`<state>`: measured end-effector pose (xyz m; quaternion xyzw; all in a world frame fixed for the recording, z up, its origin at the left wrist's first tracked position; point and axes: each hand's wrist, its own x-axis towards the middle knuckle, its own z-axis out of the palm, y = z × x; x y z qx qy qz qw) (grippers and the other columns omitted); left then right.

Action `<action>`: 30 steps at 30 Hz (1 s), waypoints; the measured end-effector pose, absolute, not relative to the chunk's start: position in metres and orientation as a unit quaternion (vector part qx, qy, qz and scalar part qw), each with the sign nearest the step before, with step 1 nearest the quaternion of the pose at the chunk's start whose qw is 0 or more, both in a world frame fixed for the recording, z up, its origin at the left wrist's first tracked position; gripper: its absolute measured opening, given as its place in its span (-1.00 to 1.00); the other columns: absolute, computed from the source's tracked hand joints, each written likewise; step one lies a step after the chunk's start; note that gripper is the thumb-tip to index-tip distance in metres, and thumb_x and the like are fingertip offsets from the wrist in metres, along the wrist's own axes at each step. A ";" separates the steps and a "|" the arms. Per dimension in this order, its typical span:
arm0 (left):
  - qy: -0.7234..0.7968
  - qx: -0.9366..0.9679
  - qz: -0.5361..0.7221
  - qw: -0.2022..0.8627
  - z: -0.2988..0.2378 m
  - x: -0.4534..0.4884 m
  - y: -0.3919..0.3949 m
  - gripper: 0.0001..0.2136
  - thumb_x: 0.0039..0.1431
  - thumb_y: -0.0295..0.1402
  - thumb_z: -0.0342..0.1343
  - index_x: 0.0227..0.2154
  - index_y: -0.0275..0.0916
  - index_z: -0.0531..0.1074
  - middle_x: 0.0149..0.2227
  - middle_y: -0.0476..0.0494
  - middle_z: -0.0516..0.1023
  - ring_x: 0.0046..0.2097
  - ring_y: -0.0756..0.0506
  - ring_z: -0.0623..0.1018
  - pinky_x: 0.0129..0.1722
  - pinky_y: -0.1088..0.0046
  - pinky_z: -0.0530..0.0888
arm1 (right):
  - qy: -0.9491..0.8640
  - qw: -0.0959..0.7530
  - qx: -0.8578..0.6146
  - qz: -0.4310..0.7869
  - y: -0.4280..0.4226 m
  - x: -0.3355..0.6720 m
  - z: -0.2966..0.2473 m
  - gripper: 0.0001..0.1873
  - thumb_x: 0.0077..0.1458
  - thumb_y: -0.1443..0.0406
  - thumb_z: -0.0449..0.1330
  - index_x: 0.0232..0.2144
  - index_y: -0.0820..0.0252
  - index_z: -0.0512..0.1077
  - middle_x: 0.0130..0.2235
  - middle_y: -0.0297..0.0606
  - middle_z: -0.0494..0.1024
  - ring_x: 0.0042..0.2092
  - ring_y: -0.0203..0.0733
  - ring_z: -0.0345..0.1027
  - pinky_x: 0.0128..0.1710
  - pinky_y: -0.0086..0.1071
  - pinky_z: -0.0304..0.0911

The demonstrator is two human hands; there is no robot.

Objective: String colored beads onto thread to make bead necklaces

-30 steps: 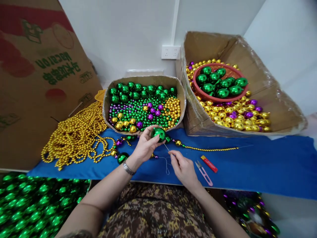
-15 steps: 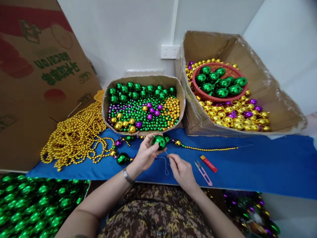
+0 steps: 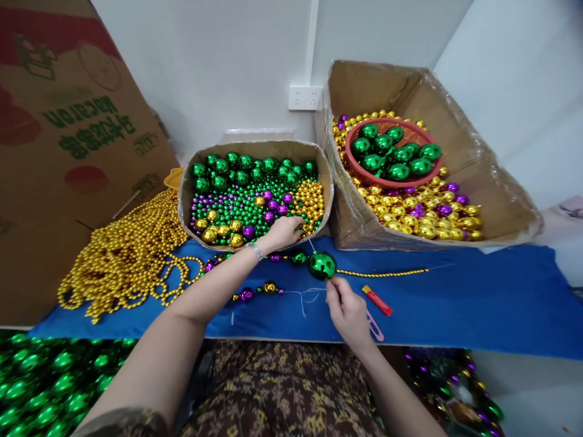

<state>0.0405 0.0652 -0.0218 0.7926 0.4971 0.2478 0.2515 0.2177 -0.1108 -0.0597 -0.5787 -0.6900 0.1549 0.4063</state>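
My left hand reaches over the near right part of the smaller cardboard box, at the small gold beads. Its fingers curl down and in; what they hold, if anything, is hidden. My right hand is closed, thumb and fingers pinching at the lower edge of a large shiny green ball bead. From the ball's top a thin needle or thread sticks up towards my left hand. White thread lies loose on the blue cloth, joined to a short string of purple, green and gold beads.
Gold bead strands are heaped at left beside a tall carton. At right, a bigger box holds gold and purple beads and a red basket of green bulbs. A red-yellow cutter and pink snips lie on the blue cloth.
My left hand has let go of the green ball and moved up and right to the box. My right hand has risen with the ball, which now sits further right.
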 end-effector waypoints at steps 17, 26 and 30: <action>0.382 0.447 0.443 0.676 -0.001 0.030 0.025 -0.80 0.02 -0.32 0.24 -0.28 -0.27 0.54 -0.43 -0.09 0.50 -0.43 0.02 0.46 -0.49 0.52 0.33 | -0.702 0.408 -0.566 0.147 -0.112 0.218 -0.062 -0.78 0.30 0.24 -0.03 -0.24 0.17 0.39 -0.52 -0.33 0.52 -0.55 -0.28 0.39 -0.47 -0.45 0.23; 0.355 0.388 0.464 0.713 -0.004 0.018 -0.010 -0.78 0.03 -0.31 0.28 -0.26 -0.28 0.54 -0.44 -0.08 0.49 -0.39 0.02 0.49 -0.49 0.58 0.39 | -0.723 0.416 -0.540 0.113 -0.113 0.214 -0.058 -0.81 0.30 0.30 0.00 -0.24 0.19 0.41 -0.45 -0.28 0.57 -0.50 -0.27 0.43 -0.37 -0.44 0.30; 0.355 0.417 0.478 0.687 -0.005 0.016 -0.012 -0.77 0.03 -0.31 0.28 -0.24 -0.27 0.54 -0.39 -0.09 0.50 -0.36 0.02 0.50 -0.47 0.59 0.42 | -0.727 0.412 -0.541 0.099 -0.113 0.215 -0.060 -0.79 0.30 0.30 -0.01 -0.22 0.19 0.43 -0.41 -0.25 0.59 -0.46 -0.25 0.46 -0.35 -0.42 0.34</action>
